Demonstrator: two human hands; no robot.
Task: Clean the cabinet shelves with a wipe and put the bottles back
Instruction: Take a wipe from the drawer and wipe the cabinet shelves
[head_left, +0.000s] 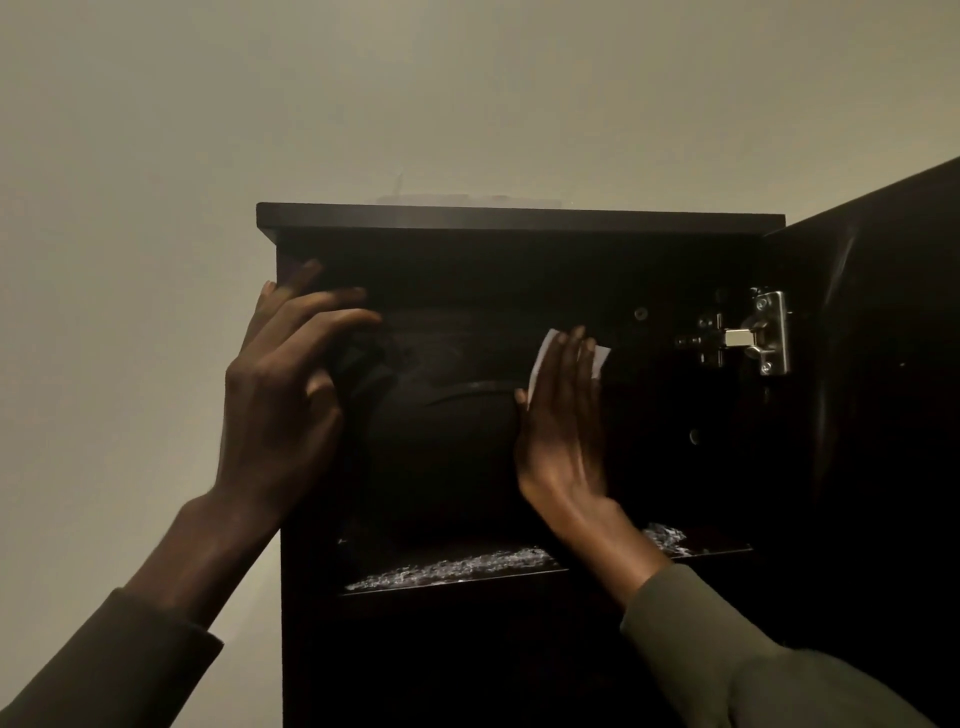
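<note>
At the dark, matte wooden cabinet (519, 221), the left hand (280, 395) spreads loose fingers by its left edge, while the right hand (563, 415) presses a white wipe (543, 358) flat inside, left of the steel hinge (748, 335).

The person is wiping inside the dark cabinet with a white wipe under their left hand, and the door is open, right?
Almost. The head view shows the white wipe under the flat right hand, not the left hand, which rests at the dark wooden cabinet's left edge. The cabinet door is open.
</note>
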